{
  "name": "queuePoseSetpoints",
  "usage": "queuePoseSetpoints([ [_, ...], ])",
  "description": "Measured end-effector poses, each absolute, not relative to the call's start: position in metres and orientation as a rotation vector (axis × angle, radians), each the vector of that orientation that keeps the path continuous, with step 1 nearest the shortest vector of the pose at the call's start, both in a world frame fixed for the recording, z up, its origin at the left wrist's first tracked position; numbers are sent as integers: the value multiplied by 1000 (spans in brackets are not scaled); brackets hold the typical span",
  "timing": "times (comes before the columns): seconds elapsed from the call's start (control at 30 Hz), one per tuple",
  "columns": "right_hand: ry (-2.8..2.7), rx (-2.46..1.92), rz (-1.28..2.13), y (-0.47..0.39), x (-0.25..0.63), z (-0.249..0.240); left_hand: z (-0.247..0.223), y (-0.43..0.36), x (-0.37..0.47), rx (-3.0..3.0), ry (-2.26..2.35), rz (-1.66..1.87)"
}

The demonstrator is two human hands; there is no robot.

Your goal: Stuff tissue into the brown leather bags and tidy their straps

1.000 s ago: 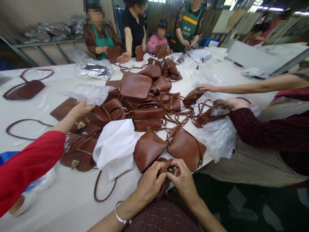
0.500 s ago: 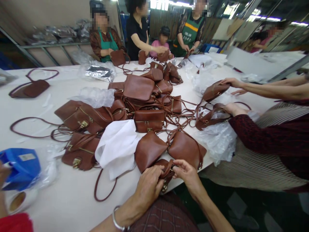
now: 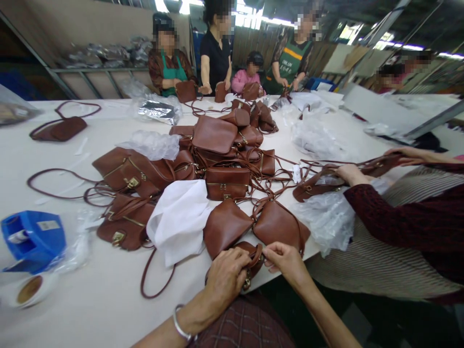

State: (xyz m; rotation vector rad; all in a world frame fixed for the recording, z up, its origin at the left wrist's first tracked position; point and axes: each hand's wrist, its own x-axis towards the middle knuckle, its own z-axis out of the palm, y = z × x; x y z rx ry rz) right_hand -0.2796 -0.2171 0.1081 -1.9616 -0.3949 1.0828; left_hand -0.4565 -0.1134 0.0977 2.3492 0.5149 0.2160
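A small brown leather bag (image 3: 256,260) with gold-coloured hardware lies at the table's front edge, partly hidden beneath my fingers. My left hand (image 3: 227,271), with a silver bangle at the wrist, is wrapped over the bag's left side. At the bag's right side, my right hand (image 3: 284,261) pinches the end of its strap near a metal ring. Two larger brown bags (image 3: 227,227) (image 3: 280,226) lie flat just beyond my hands. To the left of them is a crumpled white cloth (image 3: 179,220).
A heap of brown bags (image 3: 214,134) with tangled straps covers the table's middle. A blue tape dispenser (image 3: 34,239) and tape roll (image 3: 29,290) lie at left. A co-worker's arms (image 3: 387,203) reach in from the right beside clear plastic (image 3: 328,217). Several people stand across the table.
The view has shifted slightly. The co-worker at right has drawn one bag back toward their body. A hand that was by the blue dispenser is gone. My hands stay on the small bag.
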Motion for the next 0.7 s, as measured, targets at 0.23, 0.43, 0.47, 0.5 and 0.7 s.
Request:
queuePoseSetpoints([
  [0.23,-467,-2051,1022,-218,-279,116,95,-116,-452,2392,493,234],
  [0.43,-611,-2057,919,-221,-289,122,89,-119,-442,2391,590,240],
  [0.47,-723,-2098,838,-221,-295,124,88,-120,-441,2395,597,239],
  [0.5,-840,-2130,756,-221,-301,126,86,-120,-440,2400,602,236],
  [0.7,-1116,-2148,581,-226,-318,129,87,-118,-441,2378,551,207],
])
